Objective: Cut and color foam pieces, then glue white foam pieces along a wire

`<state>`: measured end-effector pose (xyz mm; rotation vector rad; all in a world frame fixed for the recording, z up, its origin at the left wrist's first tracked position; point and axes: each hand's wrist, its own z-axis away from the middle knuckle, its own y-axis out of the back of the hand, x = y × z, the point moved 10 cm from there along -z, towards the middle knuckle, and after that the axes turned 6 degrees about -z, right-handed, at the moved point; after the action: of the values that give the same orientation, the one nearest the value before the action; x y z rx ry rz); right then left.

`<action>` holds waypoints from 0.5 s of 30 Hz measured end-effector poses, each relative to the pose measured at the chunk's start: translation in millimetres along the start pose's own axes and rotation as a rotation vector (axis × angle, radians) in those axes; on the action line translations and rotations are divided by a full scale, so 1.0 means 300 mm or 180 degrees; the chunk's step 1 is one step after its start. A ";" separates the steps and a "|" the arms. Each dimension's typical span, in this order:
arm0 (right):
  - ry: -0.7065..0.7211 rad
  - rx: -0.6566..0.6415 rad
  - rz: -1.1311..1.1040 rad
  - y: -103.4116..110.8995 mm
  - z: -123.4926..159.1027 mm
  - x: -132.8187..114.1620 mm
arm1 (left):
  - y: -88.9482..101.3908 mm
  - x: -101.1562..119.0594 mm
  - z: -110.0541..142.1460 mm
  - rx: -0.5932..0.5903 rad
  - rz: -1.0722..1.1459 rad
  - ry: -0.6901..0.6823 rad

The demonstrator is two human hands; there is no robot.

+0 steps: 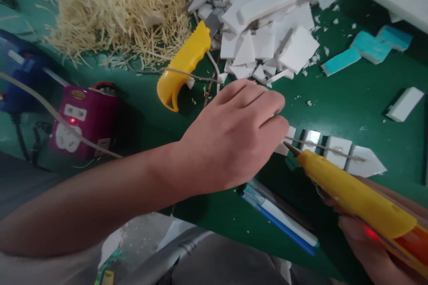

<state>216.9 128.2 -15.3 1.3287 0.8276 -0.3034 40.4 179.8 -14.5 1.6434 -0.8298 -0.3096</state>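
Observation:
My left hand [234, 138] is closed over the table, its fingers folded down on the end of a thin grey string [326, 146]; the fingertips are hidden. The string runs across several small white foam pieces [338, 151] laid in a row, with clear glue blobs on it. The end piece [366, 161] is pointed. Another white piece [286, 141] lies against my left fingers. My right hand [364, 249] is wrapped round a yellow and orange glue gun [354, 193] with a red light. Its metal tip is close to my left fingers and the string.
White foam scraps [267, 40] and straw-like shreds [123, 9] lie at the back. A yellow handle [183, 67] and a magenta power socket [83, 120] stand left. Pens [281, 218] lie near the front edge; turquoise blocks [371, 47] and a white block [406, 103] lie right.

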 end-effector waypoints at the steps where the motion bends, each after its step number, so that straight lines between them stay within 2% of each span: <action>1: 0.0161 -0.0089 -0.0022 -0.003 -0.004 -0.008 | -0.007 0.000 -0.001 -0.0035 -0.0035 -0.0005; 4: 0.0596 -0.0299 0.0101 -0.013 -0.007 -0.029 | -0.021 0.005 -0.006 -0.0093 -0.0105 -0.0056; 5: 0.0583 -0.0265 0.0151 -0.013 -0.007 -0.028 | -0.024 0.007 -0.007 -0.0097 -0.0101 -0.0070; 10: -0.0043 0.0232 -0.0084 -0.007 0.007 -0.016 | -0.024 0.009 -0.007 -0.0028 -0.0063 -0.0060; 13: -0.0064 0.0228 -0.0140 -0.007 0.004 -0.021 | -0.015 0.011 -0.002 0.0068 -0.0073 -0.0075; 15: 0.0072 0.0031 -0.0109 -0.011 -0.006 -0.022 | -0.008 0.010 0.002 0.0127 -0.0061 -0.0076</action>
<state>209.5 127.5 -13.2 1.3303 0.8693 -0.3202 43.0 177.6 -16.0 1.6885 -0.8435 -0.3284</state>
